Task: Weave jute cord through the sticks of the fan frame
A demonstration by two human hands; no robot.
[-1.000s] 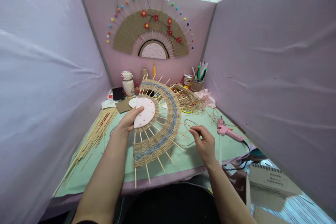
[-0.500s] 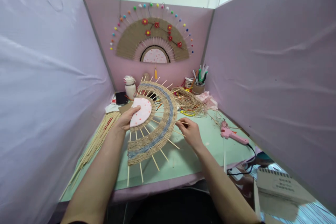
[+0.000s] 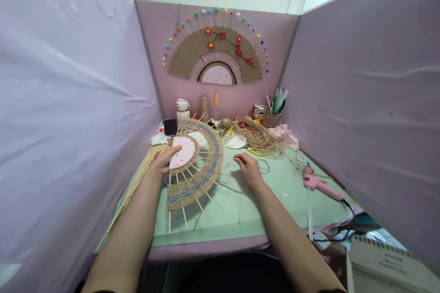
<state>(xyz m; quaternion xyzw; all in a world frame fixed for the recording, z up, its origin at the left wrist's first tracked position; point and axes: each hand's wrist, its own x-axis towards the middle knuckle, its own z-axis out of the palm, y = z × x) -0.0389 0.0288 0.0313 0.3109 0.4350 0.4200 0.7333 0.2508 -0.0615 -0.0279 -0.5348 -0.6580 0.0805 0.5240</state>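
- Woven fan point(image 3: 195, 169), half-round w/ stick spokes, sits left of centre on the surface point(image 3: 261, 206). Its far side looks tipped up a bit, and the near spokes point at the near edge.
- Our left hand point(image 3: 165, 160) is closed on it at the hub: thumb laid on the pink disc point(image 3: 182, 152), other fingers mostly hidden. We judge this hub grip keeps the palm off the weave & leaves the spokes free.
- Our right hand point(image 3: 248, 169) rests on the surface just beside the fan's right rim, fingers curled together. A twine strand point(image 3: 264, 165) loops right next to it; whether it's pinched we can't tell.
- Probably that hand sits low & close so the thin strand is easy to control.
- Around: stick bundle point(image 3: 137, 183) along the left edge, bottle point(image 3: 182, 110) & twine spool point(image 3: 205, 107) at the far edge, pen cup point(image 3: 273, 118) in the far right corner w/ the twine heap point(image 3: 259, 135) in front of it.
- Glue gun point(image 3: 319, 184) lies near the right edge, well apart from both hands.
- In the way: a loose stick point(image 3: 240, 203) lies just nearside of the right hand, plus paper scraps between fan & heap.
- Finished fan point(image 3: 216, 55) hangs on the back wall, clear of everything.
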